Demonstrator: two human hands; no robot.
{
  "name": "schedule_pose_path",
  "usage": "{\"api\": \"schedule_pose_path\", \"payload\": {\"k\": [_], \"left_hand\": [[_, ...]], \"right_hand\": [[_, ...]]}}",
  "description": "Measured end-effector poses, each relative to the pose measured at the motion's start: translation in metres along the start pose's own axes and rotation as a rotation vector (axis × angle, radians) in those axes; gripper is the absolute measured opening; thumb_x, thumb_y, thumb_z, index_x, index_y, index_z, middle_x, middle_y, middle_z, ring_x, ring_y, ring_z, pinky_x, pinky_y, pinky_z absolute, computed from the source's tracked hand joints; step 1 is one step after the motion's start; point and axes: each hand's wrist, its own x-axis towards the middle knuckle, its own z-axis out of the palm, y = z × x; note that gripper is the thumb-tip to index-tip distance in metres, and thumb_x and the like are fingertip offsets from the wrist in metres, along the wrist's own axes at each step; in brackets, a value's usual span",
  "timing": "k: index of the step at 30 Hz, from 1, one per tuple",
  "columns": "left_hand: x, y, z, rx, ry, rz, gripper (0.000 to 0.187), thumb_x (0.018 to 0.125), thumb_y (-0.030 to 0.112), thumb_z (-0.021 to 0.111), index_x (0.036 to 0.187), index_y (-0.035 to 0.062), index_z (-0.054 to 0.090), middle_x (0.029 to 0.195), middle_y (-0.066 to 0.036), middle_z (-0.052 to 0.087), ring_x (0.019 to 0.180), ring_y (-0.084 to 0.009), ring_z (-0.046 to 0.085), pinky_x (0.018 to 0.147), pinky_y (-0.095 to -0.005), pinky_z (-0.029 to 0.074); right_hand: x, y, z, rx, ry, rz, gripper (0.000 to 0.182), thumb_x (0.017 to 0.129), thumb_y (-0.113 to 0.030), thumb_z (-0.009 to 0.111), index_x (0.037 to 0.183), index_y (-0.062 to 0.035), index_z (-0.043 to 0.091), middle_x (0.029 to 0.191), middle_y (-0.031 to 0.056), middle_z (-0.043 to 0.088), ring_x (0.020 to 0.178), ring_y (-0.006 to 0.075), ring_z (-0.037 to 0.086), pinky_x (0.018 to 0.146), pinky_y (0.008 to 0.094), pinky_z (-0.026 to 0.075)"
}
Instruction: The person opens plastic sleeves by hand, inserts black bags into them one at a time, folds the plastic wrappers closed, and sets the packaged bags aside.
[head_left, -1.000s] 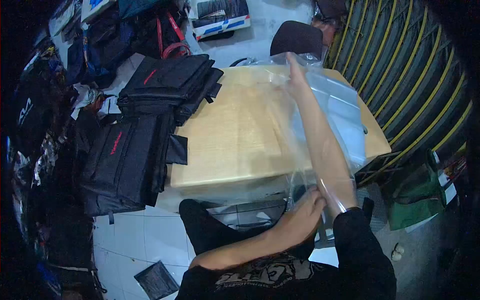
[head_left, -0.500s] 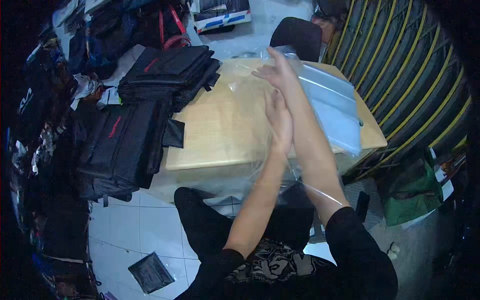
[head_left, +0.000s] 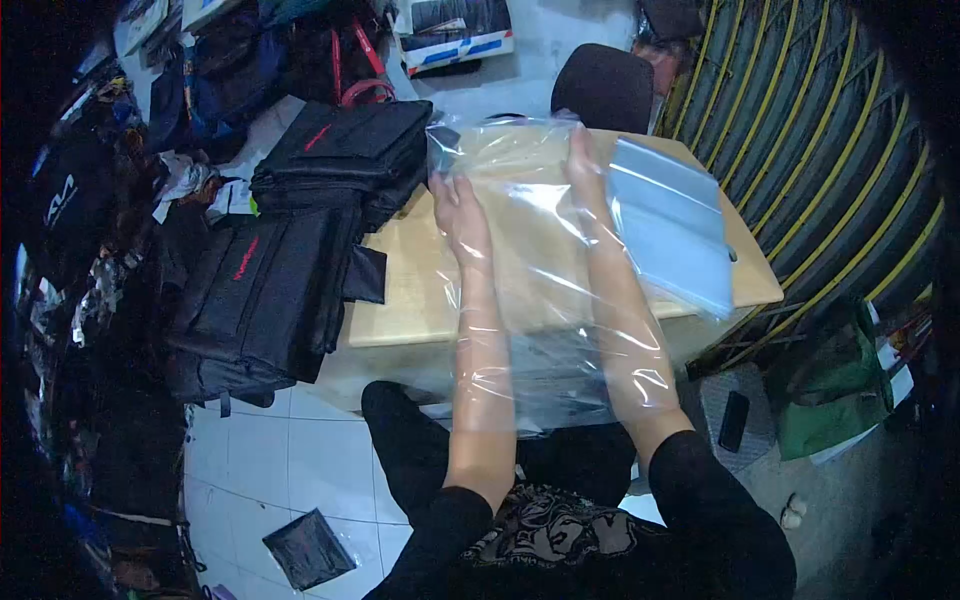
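Note:
A clear plastic bag (head_left: 535, 230) is spread wide above the wooden table (head_left: 400, 315), with both my forearms inside it. My left hand (head_left: 462, 220) is at the bag's left side, its fingers apart and pointing away from me. Along the right side, my right hand (head_left: 585, 170) reaches up to the far corner with fingers extended against the film. Just right of that hand lies a stack of clear plastic bags (head_left: 672, 225) on the table.
Black fabric bags with red lettering are piled at the left, an upper pile (head_left: 345, 150) and a lower one (head_left: 260, 290). Behind the table stands a dark chair (head_left: 603, 88). A flat black packet (head_left: 310, 550) lies on the tiled floor.
My hands were close together with the film bunched around them. They have moved apart, my left hand leftward, and the bag is now stretched wide. The view has shifted slightly.

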Motion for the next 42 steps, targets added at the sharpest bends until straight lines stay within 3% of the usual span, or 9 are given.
{"api": "schedule_pose_path", "payload": {"k": [3, 6, 9, 14, 21, 26, 29, 34, 42], "left_hand": [[-0.009, 0.014, 0.007, 0.291, 0.000, 0.022, 0.048, 0.096, 0.030, 0.044, 0.126, -0.0078, 0.049, 0.136, -0.028, 0.042, 0.129, -0.0372, 0.038, 0.106, -0.0370, 0.029], [0.005, -0.011, 0.011, 0.206, -0.226, -0.092, 0.043, 0.093, 0.027, 0.048, 0.125, -0.0017, 0.053, 0.125, -0.024, 0.055, 0.116, -0.0361, 0.053, 0.096, -0.0372, 0.042], [0.025, -0.045, 0.046, 0.086, 0.031, 0.182, 0.042, 0.090, 0.022, 0.052, 0.124, -0.0024, 0.054, 0.117, -0.022, 0.061, 0.108, -0.0358, 0.059, 0.091, -0.0364, 0.047], [0.039, -0.003, 0.024, 0.258, -0.088, -0.006, 0.073, 0.085, 0.006, 0.054, 0.148, 0.0057, 0.017, 0.150, -0.021, 0.024, 0.138, -0.0278, 0.026, 0.111, -0.0331, 0.022], [0.027, -0.004, 0.045, -0.444, -0.239, -0.175, 0.093, 0.081, 0.001, 0.055, 0.149, 0.0122, -0.007, 0.150, -0.020, 0.023, 0.110, -0.0251, 0.051, 0.083, -0.0267, 0.047], [0.029, -0.028, 0.057, -0.683, -0.047, -0.275, 0.052, 0.081, 0.009, 0.055, 0.128, 0.0069, 0.032, 0.126, -0.012, 0.040, 0.111, -0.0221, 0.043, 0.089, -0.0505, 0.043], [0.059, -0.075, 0.053, -0.917, -0.215, -0.561, 0.070, 0.084, 0.005, 0.052, 0.140, 0.0160, 0.011, 0.143, -0.018, 0.019, 0.130, -0.0303, 0.029, 0.091, -0.0640, 0.041], [0.038, -0.051, 0.066, -0.860, -0.026, -0.458, 0.049, 0.080, 0.027, 0.066, 0.116, 0.0001, 0.044, 0.132, -0.015, 0.034, 0.117, -0.0307, 0.043, 0.090, -0.0563, 0.045], [-0.007, -0.106, 0.052, 0.014, -0.284, -0.168, 0.052, 0.079, 0.028, 0.067, 0.118, -0.0019, 0.049, 0.118, -0.021, 0.050, 0.107, -0.0354, 0.054, 0.084, -0.0474, 0.048]], "right_hand": [[0.006, 0.029, 0.022, -0.426, 0.003, -0.400, 0.054, 0.095, -0.032, 0.049, 0.141, -0.0059, 0.037, 0.134, 0.0203, 0.047, 0.120, 0.0299, 0.049, 0.098, 0.0335, 0.040], [-0.022, 0.014, 0.033, -0.369, -0.083, -0.318, 0.060, 0.091, -0.030, 0.054, 0.143, -0.0092, 0.034, 0.133, 0.0244, 0.047, 0.118, 0.0333, 0.051, 0.096, 0.0349, 0.041], [-0.048, -0.004, 0.050, -0.449, -0.050, -0.135, 0.062, 0.086, -0.029, 0.059, 0.143, -0.0198, 0.036, 0.121, 0.0290, 0.055, 0.106, 0.0389, 0.058, 0.092, 0.0390, 0.043], [-0.040, 0.010, 0.015, -0.212, -0.044, -0.095, 0.066, 0.086, -0.026, 0.060, 0.144, -0.0094, 0.032, 0.126, 0.0270, 0.053, 0.111, 0.0344, 0.057, 0.092, 0.0360, 0.043], [-0.048, 0.038, 0.026, -0.173, 0.033, -0.159, 0.060, 0.087, -0.018, 0.056, 0.143, -0.0153, 0.036, 0.126, 0.0219, 0.056, 0.109, 0.0269, 0.060, 0.090, 0.0316, 0.045], [-0.071, 0.017, 0.033, -0.292, -0.078, -0.141, 0.057, 0.087, -0.015, 0.052, 0.142, -0.0140, 0.037, 0.124, 0.0239, 0.056, 0.110, 0.0277, 0.059, 0.091, 0.0329, 0.046], [-0.095, 0.020, 0.033, -0.216, -0.065, -0.169, 0.059, 0.088, -0.015, 0.052, 0.144, -0.0133, 0.033, 0.124, 0.0267, 0.055, 0.113, 0.0312, 0.057, 0.091, 0.0339, 0.046], [-0.108, -0.004, 0.029, -0.093, -0.195, 0.093, 0.089, 0.084, -0.028, 0.068, 0.149, -0.0087, 0.010, 0.141, 0.0362, 0.028, 0.135, 0.0387, 0.029, 0.106, 0.0359, 0.032], [-0.034, 0.007, 0.053, -0.247, -0.141, 0.014, 0.113, 0.073, -0.051, 0.071, 0.146, 0.0035, 0.004, 0.135, 0.0375, 0.037, 0.124, 0.0410, 0.044, 0.101, 0.0366, 0.037]]}}
